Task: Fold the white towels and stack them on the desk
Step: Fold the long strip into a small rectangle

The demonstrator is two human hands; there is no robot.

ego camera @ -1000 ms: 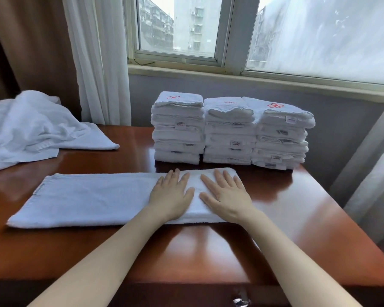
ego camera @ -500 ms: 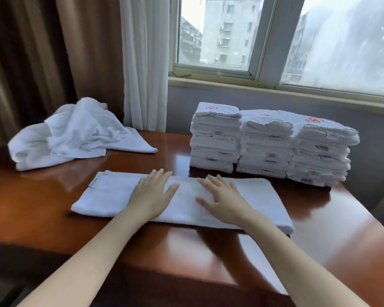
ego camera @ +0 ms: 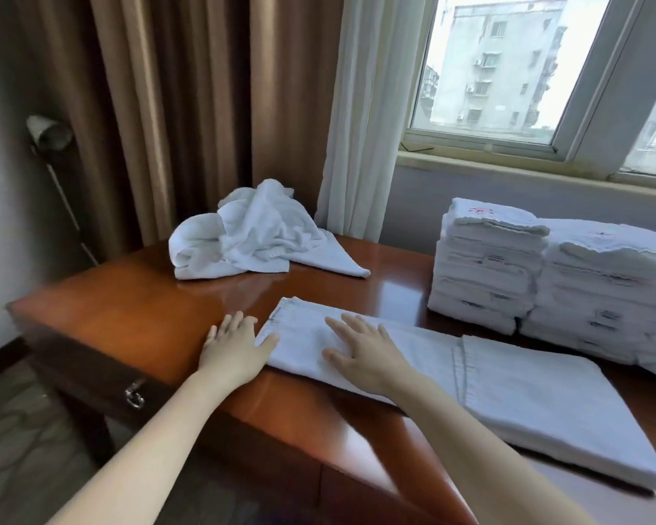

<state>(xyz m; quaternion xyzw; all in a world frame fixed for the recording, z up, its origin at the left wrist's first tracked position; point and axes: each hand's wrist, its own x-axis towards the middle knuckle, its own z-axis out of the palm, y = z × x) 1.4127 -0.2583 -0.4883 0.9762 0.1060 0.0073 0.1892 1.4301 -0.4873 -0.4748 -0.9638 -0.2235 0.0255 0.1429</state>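
Both hands lie flat, fingers spread: the right hand [ego camera: 364, 352] on the long folded towel [ego camera: 527, 392], the left hand [ego camera: 233, 348] on the surface [ego camera: 129, 316] at its end. Beyond the right hand stand the folded stacks [ego camera: 489, 267].

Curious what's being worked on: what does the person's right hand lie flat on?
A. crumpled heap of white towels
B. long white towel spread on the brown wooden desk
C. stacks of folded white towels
B: the right hand lies flat on the long white towel spread on the brown wooden desk, apart from the crumpled heap of white towels and the stacks of folded white towels.
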